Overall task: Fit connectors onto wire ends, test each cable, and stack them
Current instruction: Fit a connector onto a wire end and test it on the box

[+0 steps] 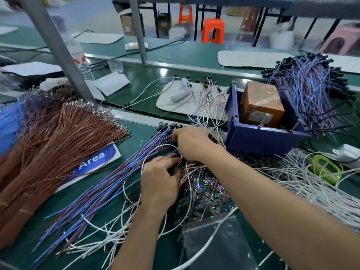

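My left hand [159, 182] and my right hand [191, 143] meet at the centre of the green bench. Both have curled fingers working at the black connector ends of a fanned bundle of blue and brown wires [109, 184]. A white wire [155, 151] loops between the two hands. What each fingertip pinches is hidden by the hands. Small loose connectors and terminals [206, 190] lie scattered just right of my left hand, beside a clear plastic bag [218, 242].
A thick bundle of brown wires [54, 145] lies at the left. A blue bin [259, 137] holding an orange box [261, 104] stands at the right, with finished blue cables [311, 90] stacked behind it. White wires [311, 191] and a green tool [323, 168] lie at the far right.
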Motion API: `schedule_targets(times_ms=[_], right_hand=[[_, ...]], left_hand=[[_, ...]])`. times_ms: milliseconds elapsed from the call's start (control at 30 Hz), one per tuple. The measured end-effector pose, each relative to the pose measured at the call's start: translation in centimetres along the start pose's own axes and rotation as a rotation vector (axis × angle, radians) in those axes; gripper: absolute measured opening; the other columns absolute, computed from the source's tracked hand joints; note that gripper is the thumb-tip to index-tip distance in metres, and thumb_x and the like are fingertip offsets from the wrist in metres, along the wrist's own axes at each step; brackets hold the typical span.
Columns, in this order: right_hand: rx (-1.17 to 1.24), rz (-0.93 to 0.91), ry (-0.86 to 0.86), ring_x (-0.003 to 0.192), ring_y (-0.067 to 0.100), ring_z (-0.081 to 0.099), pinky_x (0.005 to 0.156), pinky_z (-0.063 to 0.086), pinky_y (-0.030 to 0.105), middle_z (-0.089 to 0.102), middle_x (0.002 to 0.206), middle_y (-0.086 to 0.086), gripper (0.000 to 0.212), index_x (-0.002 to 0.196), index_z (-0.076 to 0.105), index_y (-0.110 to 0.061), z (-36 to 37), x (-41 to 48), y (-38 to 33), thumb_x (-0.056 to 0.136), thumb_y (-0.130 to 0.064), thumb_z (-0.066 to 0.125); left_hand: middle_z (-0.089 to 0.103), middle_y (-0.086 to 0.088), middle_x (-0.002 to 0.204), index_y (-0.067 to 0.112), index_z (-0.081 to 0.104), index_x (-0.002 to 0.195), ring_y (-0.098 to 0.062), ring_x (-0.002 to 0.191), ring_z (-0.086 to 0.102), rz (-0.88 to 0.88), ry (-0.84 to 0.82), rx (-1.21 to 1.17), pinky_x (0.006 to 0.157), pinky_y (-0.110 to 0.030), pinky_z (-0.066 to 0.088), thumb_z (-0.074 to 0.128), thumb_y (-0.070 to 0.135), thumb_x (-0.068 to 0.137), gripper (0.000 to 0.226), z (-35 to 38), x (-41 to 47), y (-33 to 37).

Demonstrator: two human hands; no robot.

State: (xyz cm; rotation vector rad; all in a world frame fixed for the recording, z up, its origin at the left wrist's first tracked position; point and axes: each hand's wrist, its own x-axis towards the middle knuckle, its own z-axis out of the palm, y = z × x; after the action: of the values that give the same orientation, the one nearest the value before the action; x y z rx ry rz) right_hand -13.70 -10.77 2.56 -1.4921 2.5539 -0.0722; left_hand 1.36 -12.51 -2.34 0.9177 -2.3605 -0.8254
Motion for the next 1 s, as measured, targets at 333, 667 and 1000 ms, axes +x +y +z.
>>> schedule_targets(times_ms=[333, 667, 1000], right_hand=[[-0.03, 0.004, 0.225, 0.107, 0.029, 0.053, 0.103, 0.034, 0.039, 0.061, 0.109, 0.007, 0.035, 0.111, 0.068, -0.014, -1.1, -2.6, -0.3, 0.086, 0.0, 0.048], [0.713, 0.319, 0.729, 0.049, 0.008, 0.052, 0.045, 0.036, 0.023, 0.063, 0.063, -0.013, 0.022, 0.081, 0.062, -0.03, -1.8, -11.9, 2.0, 0.102, -0.032, 0.055], [1.309, 0.453, 0.722, 0.053, 0.015, 0.058, 0.052, 0.05, 0.024, 0.07, 0.066, 0.008, 0.022, 0.083, 0.077, -0.023, -0.1, -17.5, 5.7, 0.09, -0.004, 0.07]], left_hand=[[0.076, 0.001, 0.102, 0.028, 0.081, 0.102, -0.022, 0.097, 0.067, -0.256, 0.073, -0.05, 0.092, -0.04, 0.054, 0.071, 0.016, 0.087, 0.022, 0.4, 0.2, -0.9], [0.077, 0.009, 0.106, 0.029, 0.081, 0.087, -0.014, 0.096, 0.065, -0.188, 0.162, 0.003, 0.096, -0.03, 0.048, 0.075, 0.014, 0.084, 0.017, 1.3, 0.2, -0.9], [0.072, 0.022, 0.091, 0.027, 0.08, 0.106, 0.013, 0.084, 0.064, 0.389, 0.248, -0.278, 0.08, -0.013, 0.053, 0.069, 0.052, 0.09, 0.031, -1.5, -1.8, 4.5]])
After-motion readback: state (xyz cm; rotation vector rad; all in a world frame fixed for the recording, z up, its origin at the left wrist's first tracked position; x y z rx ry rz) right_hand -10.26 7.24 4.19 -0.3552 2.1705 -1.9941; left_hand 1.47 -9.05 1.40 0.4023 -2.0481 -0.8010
